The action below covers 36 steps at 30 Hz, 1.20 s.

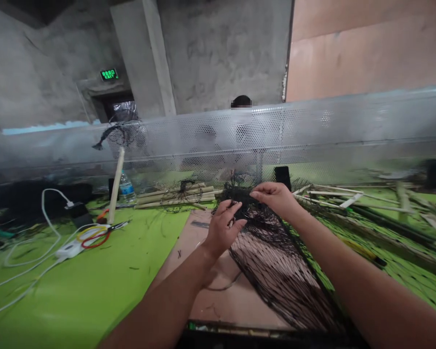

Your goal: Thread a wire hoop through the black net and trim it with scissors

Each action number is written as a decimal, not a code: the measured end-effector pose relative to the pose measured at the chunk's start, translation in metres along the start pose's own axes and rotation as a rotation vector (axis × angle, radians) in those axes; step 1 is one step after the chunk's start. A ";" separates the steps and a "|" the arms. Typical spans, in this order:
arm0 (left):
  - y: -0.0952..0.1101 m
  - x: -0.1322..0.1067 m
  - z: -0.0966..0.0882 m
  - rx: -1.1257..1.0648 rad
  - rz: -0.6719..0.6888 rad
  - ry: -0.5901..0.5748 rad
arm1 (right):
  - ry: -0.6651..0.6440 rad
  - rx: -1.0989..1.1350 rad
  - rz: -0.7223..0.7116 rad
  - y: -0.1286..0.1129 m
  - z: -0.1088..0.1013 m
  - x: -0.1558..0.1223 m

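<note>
A black mesh net is spread over a pinkish-brown board, and its far end bunches into a dark tangle. My left hand is at the left side of that bunch, thumb and fingers apart, with nothing plainly gripped. Just right of the bunch, my right hand has thumb and forefinger pinched together. Whatever lies in this pinch is too fine to make out. Loose black strands stick up behind both hands.
A green tabletop carries a white power strip with cables, a water bottle and bamboo poles. More sticks lie at right. A perforated metal screen runs across the back, with a person behind it.
</note>
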<state>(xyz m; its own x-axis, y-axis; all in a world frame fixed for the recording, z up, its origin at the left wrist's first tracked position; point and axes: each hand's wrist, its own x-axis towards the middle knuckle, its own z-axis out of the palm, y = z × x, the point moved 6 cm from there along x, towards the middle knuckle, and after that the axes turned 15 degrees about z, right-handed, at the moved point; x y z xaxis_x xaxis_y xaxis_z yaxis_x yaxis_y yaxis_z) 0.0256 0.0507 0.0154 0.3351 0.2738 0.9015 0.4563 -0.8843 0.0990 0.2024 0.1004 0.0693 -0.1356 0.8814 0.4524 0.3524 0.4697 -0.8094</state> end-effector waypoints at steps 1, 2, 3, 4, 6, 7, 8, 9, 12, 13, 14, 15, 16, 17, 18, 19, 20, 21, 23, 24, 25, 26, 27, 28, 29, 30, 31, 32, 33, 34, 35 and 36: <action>0.000 0.000 -0.001 -0.008 -0.005 0.025 | -0.002 0.011 0.005 0.003 -0.001 -0.002; 0.000 0.001 -0.002 -0.017 -0.012 0.053 | -0.010 0.018 0.020 0.005 -0.002 -0.004; 0.001 0.001 -0.001 -0.029 -0.013 0.075 | -0.016 0.025 0.035 0.006 -0.003 -0.005; 0.002 0.001 -0.001 -0.043 -0.006 0.088 | -0.020 0.026 0.031 0.005 -0.004 -0.007; 0.004 0.002 0.003 -0.073 0.016 0.089 | -0.020 -0.002 -0.049 -0.003 -0.004 -0.010; 0.004 0.001 0.005 -0.087 0.022 0.082 | -0.021 -0.018 -0.102 -0.008 -0.004 -0.012; 0.004 0.000 0.007 -0.099 0.019 0.075 | -0.032 -0.024 -0.142 -0.012 -0.002 -0.014; 0.004 -0.001 0.009 -0.108 0.011 0.063 | -0.052 -0.018 -0.155 -0.014 0.000 -0.015; 0.005 -0.004 0.014 -0.129 -0.004 0.020 | -0.083 0.060 -0.043 -0.010 0.008 -0.016; 0.006 -0.004 0.015 -0.136 -0.003 -0.003 | -0.074 0.092 -0.003 -0.007 0.010 -0.017; 0.008 -0.003 0.016 -0.143 -0.004 -0.020 | -0.062 0.121 0.023 -0.005 0.012 -0.017; 0.009 -0.003 0.016 -0.146 -0.012 -0.017 | -0.050 0.154 0.036 -0.004 0.014 -0.018; 0.010 -0.001 0.013 -0.138 -0.030 0.016 | -0.044 0.187 0.039 -0.004 0.016 -0.018; 0.010 0.000 0.009 -0.126 -0.056 0.071 | -0.036 0.218 0.038 -0.003 0.018 -0.019; 0.010 0.002 0.004 -0.113 -0.089 0.138 | -0.020 0.249 0.042 -0.003 0.020 -0.020; 0.009 0.004 -0.001 -0.100 -0.117 0.196 | -0.003 0.278 0.052 -0.002 0.022 -0.021; 0.009 0.005 -0.004 -0.092 -0.136 0.221 | 0.015 0.312 0.070 0.000 0.025 -0.021; 0.009 0.008 -0.005 -0.079 -0.140 0.204 | 0.027 0.351 0.092 0.002 0.028 -0.022; 0.008 0.013 -0.006 -0.002 -0.114 0.130 | 0.018 0.418 0.119 0.004 0.037 -0.025; 0.007 0.014 -0.007 0.056 -0.090 0.101 | -0.007 0.435 0.119 0.004 0.042 -0.026; 0.005 0.015 -0.007 0.092 -0.065 0.072 | -0.036 0.445 0.113 0.003 0.046 -0.027; 0.003 0.015 -0.007 0.098 -0.044 0.042 | -0.064 0.447 0.106 0.002 0.050 -0.029; 0.001 0.014 -0.005 0.072 -0.033 0.002 | -0.085 0.443 0.100 0.001 0.053 -0.031; -0.001 0.013 -0.003 0.033 -0.036 -0.033 | -0.096 0.433 0.096 -0.001 0.055 -0.032; -0.004 0.012 -0.002 -0.002 -0.051 -0.051 | -0.101 0.417 0.094 -0.002 0.056 -0.034; -0.006 0.010 -0.001 -0.041 -0.071 -0.064 | -0.098 0.394 0.094 -0.004 0.056 -0.035; -0.007 0.009 0.000 -0.074 -0.097 -0.070 | -0.090 0.362 0.096 -0.005 0.056 -0.036; -0.009 0.007 0.001 -0.101 -0.127 -0.073 | -0.080 0.323 0.096 -0.006 0.056 -0.037; -0.011 0.006 0.001 -0.128 -0.159 -0.074 | -0.067 0.277 0.095 -0.007 0.055 -0.038; -0.013 0.004 0.002 -0.155 -0.196 -0.072 | -0.049 0.223 0.092 -0.009 0.053 -0.038; -0.015 0.002 0.003 -0.173 -0.234 -0.063 | -0.030 0.163 0.086 -0.011 0.050 -0.038; -0.017 0.000 0.002 -0.187 -0.265 -0.044 | -0.006 0.107 0.077 -0.013 0.046 -0.037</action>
<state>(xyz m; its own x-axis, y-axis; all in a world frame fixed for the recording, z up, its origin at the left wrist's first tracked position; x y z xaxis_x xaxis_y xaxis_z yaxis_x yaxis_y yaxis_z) 0.0198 0.0670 0.0128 0.2618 0.5160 0.8156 0.3740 -0.8333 0.4071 0.1604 0.0633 0.0462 -0.1179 0.9154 0.3849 0.2615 0.4026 -0.8772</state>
